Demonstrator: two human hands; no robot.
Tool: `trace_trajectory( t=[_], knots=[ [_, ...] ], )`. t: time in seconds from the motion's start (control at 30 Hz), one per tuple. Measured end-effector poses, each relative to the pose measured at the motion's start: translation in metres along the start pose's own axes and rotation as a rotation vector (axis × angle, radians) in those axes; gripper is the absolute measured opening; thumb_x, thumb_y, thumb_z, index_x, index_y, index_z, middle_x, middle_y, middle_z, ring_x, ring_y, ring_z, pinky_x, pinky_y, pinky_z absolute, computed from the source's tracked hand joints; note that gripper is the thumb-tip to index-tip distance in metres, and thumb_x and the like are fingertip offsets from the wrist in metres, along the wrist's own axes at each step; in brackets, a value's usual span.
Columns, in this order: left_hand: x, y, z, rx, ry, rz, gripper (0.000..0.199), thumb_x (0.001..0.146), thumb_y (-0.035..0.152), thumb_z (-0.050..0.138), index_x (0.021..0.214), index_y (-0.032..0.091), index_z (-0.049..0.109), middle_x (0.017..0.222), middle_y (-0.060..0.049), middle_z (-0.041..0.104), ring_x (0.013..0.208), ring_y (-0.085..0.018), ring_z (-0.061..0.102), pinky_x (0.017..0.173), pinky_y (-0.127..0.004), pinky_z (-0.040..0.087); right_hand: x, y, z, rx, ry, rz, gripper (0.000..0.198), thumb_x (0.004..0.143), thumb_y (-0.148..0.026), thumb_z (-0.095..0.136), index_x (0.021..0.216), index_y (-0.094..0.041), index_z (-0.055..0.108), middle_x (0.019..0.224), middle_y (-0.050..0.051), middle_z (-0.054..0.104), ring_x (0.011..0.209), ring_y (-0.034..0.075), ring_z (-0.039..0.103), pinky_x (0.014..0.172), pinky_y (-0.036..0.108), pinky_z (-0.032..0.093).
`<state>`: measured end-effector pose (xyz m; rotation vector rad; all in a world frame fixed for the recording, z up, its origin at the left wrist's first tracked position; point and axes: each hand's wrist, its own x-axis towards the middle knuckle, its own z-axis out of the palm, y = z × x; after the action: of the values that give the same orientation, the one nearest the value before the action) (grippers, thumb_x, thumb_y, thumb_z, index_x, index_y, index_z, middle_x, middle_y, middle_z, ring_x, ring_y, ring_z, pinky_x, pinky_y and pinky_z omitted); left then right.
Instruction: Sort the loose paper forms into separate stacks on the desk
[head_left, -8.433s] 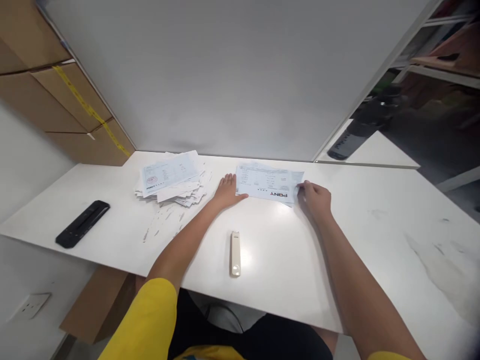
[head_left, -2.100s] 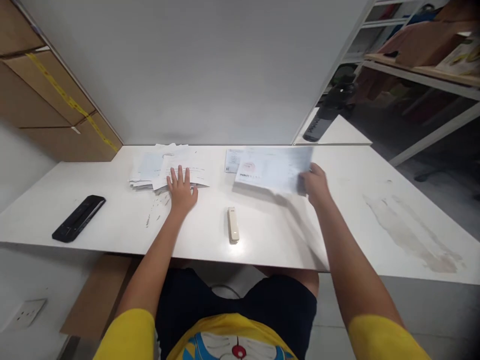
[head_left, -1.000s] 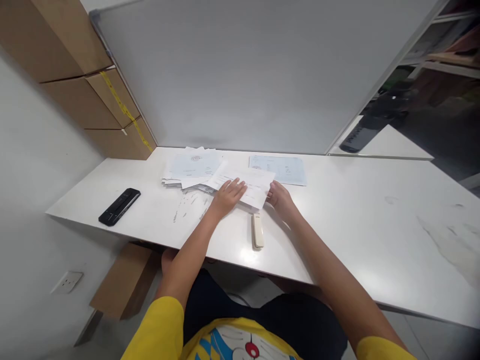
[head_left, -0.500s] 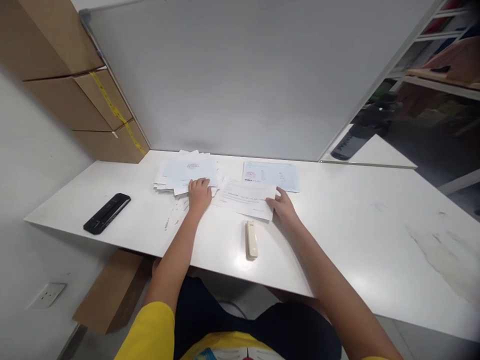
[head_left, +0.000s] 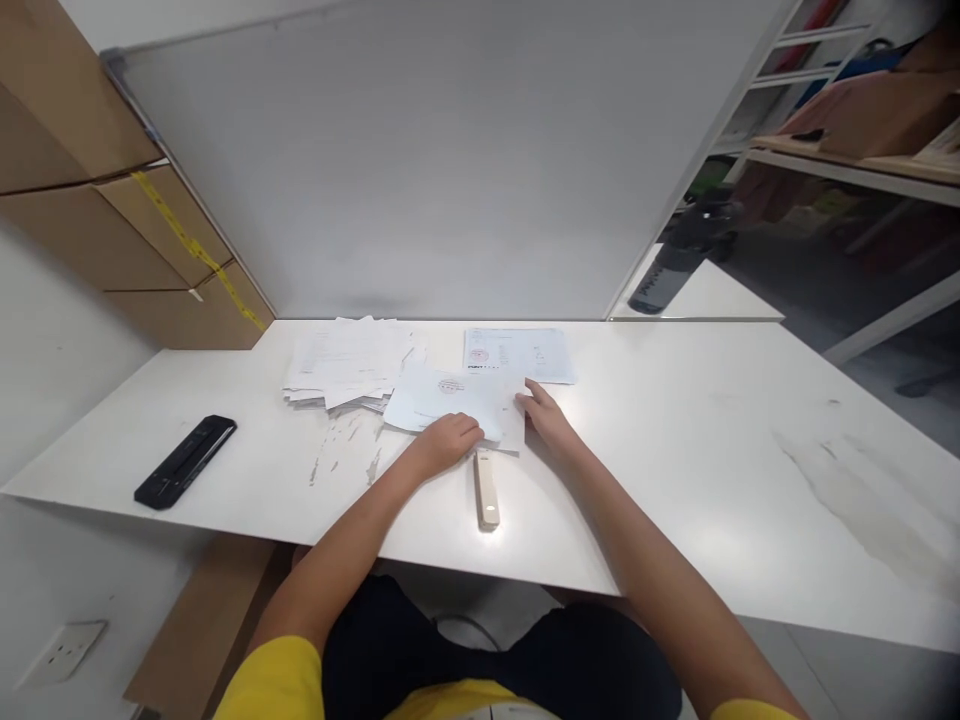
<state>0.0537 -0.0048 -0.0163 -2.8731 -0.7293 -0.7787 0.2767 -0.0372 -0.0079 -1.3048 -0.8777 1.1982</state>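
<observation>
My left hand (head_left: 451, 442) is closed on the lower right edge of a pale blue sheet of paper (head_left: 431, 396) with a round red stamp, which overlaps a white sheet of paper (head_left: 513, 425). At that white sheet's right edge, my right hand (head_left: 549, 418) pinches it between thumb and fingers. Just below the papers lies a cream stapler (head_left: 486, 492). A messy pile of papers (head_left: 341, 362) is on the left. Behind the held sheets rests a neater pale blue stack of papers (head_left: 529, 352) bearing a red stamp.
A black flat case-like object (head_left: 186, 462) lies on the white table (head_left: 675, 480) at left. Cardboard boxes (head_left: 172, 235) stand at the back left. A whiteboard (head_left: 420, 170) rises along the rear edge, with a dark bottle (head_left: 667, 275) at its right.
My left hand has moved right from the pile, bringing the stamped sheet over the white one. My right hand still holds the white sheet. The view has shifted to the right.
</observation>
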Motion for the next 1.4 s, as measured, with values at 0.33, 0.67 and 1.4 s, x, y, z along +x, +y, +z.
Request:
trace_trajectory(
  t=[0.33, 0.67, 1.4],
  knots=[
    [0.01, 0.0, -0.025, -0.073, -0.11, 0.246, 0.031, 0.103, 0.015, 0.034, 0.106, 0.024, 0.064, 0.094, -0.006, 0.07, 0.09, -0.018, 0.069, 0.084, -0.037, 0.057, -0.002, 0.004, 0.011, 0.092, -0.082, -0.101, 0.043, 0.068, -0.032, 0.074, 0.109, -0.024, 0.062, 0.102, 0.005, 0.073, 0.101, 0.029, 0.066, 0.088, 0.044, 0.054],
    [0.003, -0.017, -0.005, -0.168, 0.422, -0.553, 0.053, 0.094, 0.049, 0.059, 0.137, 0.021, 0.048, 0.142, -0.019, 0.055, 0.145, -0.032, 0.041, 0.12, -0.055, 0.033, 0.002, -0.014, -0.028, 0.042, 0.129, -0.441, 0.042, 0.074, -0.048, 0.073, 0.11, -0.027, 0.064, 0.112, 0.006, 0.071, 0.112, 0.029, 0.061, 0.097, 0.042, 0.049],
    [0.001, -0.006, -0.023, -1.005, 0.602, -0.729, 0.05, 0.073, 0.063, 0.076, 0.091, 0.017, 0.069, 0.087, -0.007, 0.074, 0.085, -0.023, 0.071, 0.081, -0.036, 0.058, -0.006, -0.019, -0.027, -0.054, 0.005, -0.314, 0.04, 0.074, -0.048, 0.075, 0.106, -0.024, 0.069, 0.109, 0.007, 0.073, 0.105, 0.03, 0.065, 0.095, 0.046, 0.051]
  ],
)
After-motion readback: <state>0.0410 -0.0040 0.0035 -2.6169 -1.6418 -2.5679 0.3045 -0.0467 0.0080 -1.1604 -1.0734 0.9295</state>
